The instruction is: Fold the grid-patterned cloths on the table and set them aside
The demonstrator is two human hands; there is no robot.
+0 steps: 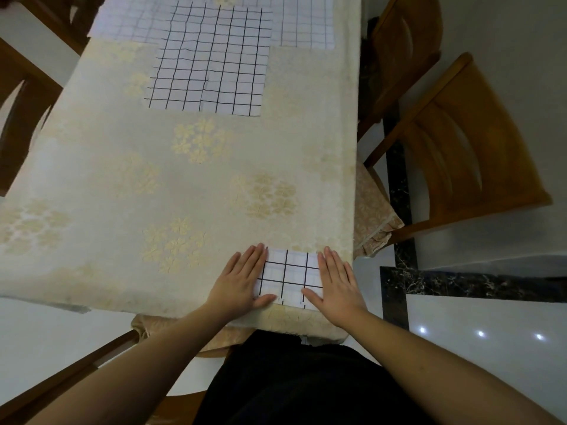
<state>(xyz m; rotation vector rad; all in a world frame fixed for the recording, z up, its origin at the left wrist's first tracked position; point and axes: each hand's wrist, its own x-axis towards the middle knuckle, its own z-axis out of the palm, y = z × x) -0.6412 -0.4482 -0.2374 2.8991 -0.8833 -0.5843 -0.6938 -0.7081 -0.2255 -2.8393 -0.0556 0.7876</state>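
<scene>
A small folded grid-patterned cloth (290, 273) lies near the table's front edge, toward the right corner. My left hand (242, 279) lies flat with straight fingers over its left side. My right hand (337, 282) lies flat on its right side in the same way. Farther back, an unfolded white cloth with dark grid lines (211, 59) is spread flat on the table. Behind it lie two paler grid cloths, one at the back left (129, 23) and one at the back right (306, 26), both partly under the dark-lined one.
The table (122, 185) wears a cream cloth with flower patterns. Wooden chairs stand to the right (469, 154) and at the left edge (24, 96). A cushioned seat (372, 213) pokes out under the table's right edge.
</scene>
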